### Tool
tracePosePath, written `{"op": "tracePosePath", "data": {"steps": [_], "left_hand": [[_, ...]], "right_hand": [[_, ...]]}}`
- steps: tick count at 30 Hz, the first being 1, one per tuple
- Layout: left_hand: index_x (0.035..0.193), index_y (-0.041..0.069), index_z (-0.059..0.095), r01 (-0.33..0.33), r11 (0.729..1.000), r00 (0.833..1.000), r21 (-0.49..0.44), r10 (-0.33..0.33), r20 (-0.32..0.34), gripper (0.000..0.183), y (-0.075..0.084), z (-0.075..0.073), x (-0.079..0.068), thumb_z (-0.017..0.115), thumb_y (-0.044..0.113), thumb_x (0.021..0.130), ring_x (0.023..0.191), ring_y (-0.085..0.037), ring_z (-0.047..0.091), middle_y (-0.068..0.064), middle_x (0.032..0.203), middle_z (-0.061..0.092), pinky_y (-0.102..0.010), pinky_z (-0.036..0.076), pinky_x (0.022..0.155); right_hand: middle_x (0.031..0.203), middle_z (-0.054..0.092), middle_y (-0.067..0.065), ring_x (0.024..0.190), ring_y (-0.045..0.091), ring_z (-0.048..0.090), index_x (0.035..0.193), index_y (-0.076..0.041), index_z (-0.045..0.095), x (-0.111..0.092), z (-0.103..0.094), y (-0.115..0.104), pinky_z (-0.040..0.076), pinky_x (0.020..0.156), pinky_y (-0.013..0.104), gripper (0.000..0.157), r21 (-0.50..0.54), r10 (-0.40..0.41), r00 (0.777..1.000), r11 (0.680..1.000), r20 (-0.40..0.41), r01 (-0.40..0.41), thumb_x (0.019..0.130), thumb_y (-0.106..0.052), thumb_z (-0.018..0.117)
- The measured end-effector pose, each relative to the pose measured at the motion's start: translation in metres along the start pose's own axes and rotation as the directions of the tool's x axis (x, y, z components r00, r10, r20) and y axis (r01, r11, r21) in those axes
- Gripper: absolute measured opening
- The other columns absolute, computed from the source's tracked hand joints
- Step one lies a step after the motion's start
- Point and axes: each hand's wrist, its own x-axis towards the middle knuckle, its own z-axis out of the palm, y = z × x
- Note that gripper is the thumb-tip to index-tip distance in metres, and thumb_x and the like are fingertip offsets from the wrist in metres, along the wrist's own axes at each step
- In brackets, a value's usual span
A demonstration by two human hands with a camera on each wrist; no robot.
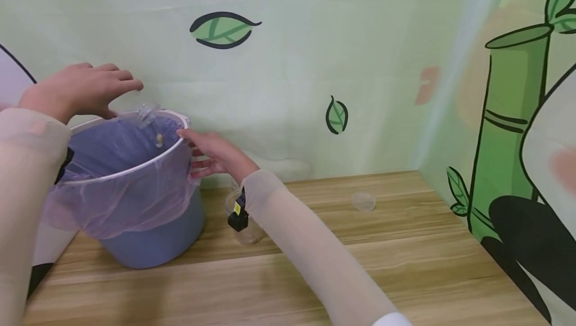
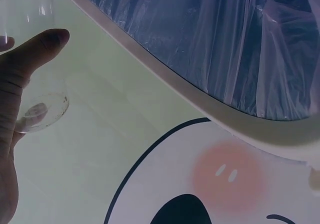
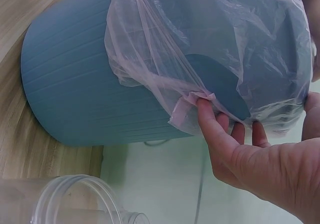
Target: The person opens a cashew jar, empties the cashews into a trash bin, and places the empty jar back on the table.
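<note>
My left hand (image 1: 85, 88) grips a clear glass (image 2: 37, 9) above the bin, its thumb lying along the glass. In the head view the glass tilts over the bin's opening and is mostly hidden by the hand. A small beige bit (image 1: 159, 140) shows just below it, within the opening; whether it is falling I cannot tell. The blue bin (image 1: 153, 241) is lined with a pinkish translucent bag (image 1: 144, 201) folded over its white rim. At the bin's right side my right hand (image 1: 218, 153) holds the rim, thumb on top and fingers against the bag outside.
Right of the bin, a clear jar (image 3: 75, 199) stands on the wooden table (image 1: 288, 286), partly behind my right wrist. A round clear lid (image 1: 363, 201) lies farther right. Behind is a green printed backdrop (image 1: 288, 66).
</note>
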Motion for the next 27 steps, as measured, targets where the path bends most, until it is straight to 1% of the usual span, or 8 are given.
{"op": "tracePosePath", "data": {"steps": [6,10,13,16,21,25,27], "left_hand": [[0.14,0.0,0.047,0.037,0.998,0.999,-0.046,-0.036,0.021,0.086,0.001,-0.001,-0.005,0.092,0.023,0.071,0.12,-0.049,0.05,-0.028,0.132,0.053,-0.068,0.047,0.086],[0.14,-0.001,0.047,0.061,0.995,0.998,-0.074,-0.06,0.016,0.085,-0.001,0.0,-0.008,0.089,0.029,0.074,0.116,-0.049,0.053,-0.026,0.129,0.054,-0.066,0.048,0.084],[0.14,-0.001,0.046,0.079,0.993,0.997,-0.091,-0.078,0.02,0.083,-0.002,0.0,-0.009,0.087,0.033,0.076,0.114,-0.049,0.054,-0.026,0.128,0.055,-0.066,0.048,0.082],[0.141,-0.001,0.044,0.099,0.99,0.995,-0.105,-0.096,0.032,0.083,-0.002,-0.001,-0.011,0.086,0.034,0.078,0.115,-0.049,0.054,-0.027,0.129,0.054,-0.067,0.048,0.083],[0.141,-0.001,0.044,0.105,0.989,0.994,-0.102,-0.102,0.038,0.083,0.0,-0.004,-0.014,0.085,0.035,0.079,0.115,-0.05,0.054,-0.028,0.129,0.054,-0.067,0.047,0.084],[0.141,-0.002,0.043,0.11,0.989,0.993,-0.095,-0.105,0.051,0.083,0.0,-0.003,-0.014,0.084,0.037,0.08,0.115,-0.05,0.054,-0.028,0.129,0.054,-0.067,0.048,0.083],[0.142,-0.002,0.042,0.114,0.989,0.993,-0.097,-0.109,0.055,0.084,0.0,-0.002,-0.015,0.084,0.038,0.081,0.115,-0.05,0.054,-0.029,0.129,0.054,-0.067,0.048,0.083]], "right_hand": [[0.125,0.062,0.017,0.098,0.036,0.067,0.135,-0.001,0.059,-0.001,0.001,-0.001,0.06,0.078,0.05,0.063,-0.004,-0.001,1.0,1.0,-0.003,0.001,0.094,-0.048,0.068],[0.124,0.063,0.018,0.098,0.036,0.067,0.135,-0.001,0.059,-0.002,0.002,-0.002,0.06,0.078,0.05,0.063,-0.008,-0.006,1.0,1.0,-0.003,0.006,0.095,-0.049,0.068],[0.125,0.062,0.018,0.1,0.037,0.067,0.136,-0.001,0.058,-0.002,0.002,-0.002,0.06,0.078,0.049,0.064,-0.011,-0.012,1.0,1.0,-0.011,0.012,0.094,-0.049,0.068],[0.125,0.063,0.019,0.103,0.038,0.067,0.136,-0.001,0.058,-0.002,0.002,-0.002,0.06,0.078,0.049,0.064,-0.009,-0.017,1.0,1.0,-0.014,0.017,0.094,-0.049,0.068],[0.126,0.062,0.019,0.104,0.039,0.067,0.137,-0.001,0.057,-0.002,0.002,0.0,0.06,0.078,0.049,0.065,-0.001,-0.027,1.0,1.0,-0.006,0.027,0.095,-0.049,0.068],[0.127,0.062,0.02,0.104,0.039,0.067,0.138,0.0,0.056,-0.001,0.0,0.002,0.061,0.077,0.049,0.066,0.003,-0.035,0.999,0.999,-0.002,0.035,0.095,-0.049,0.067],[0.125,0.064,0.019,0.102,0.039,0.067,0.137,0.0,0.057,-0.002,0.0,0.003,0.061,0.076,0.048,0.067,0.002,-0.035,0.999,0.999,-0.007,0.035,0.094,-0.05,0.068]]}}
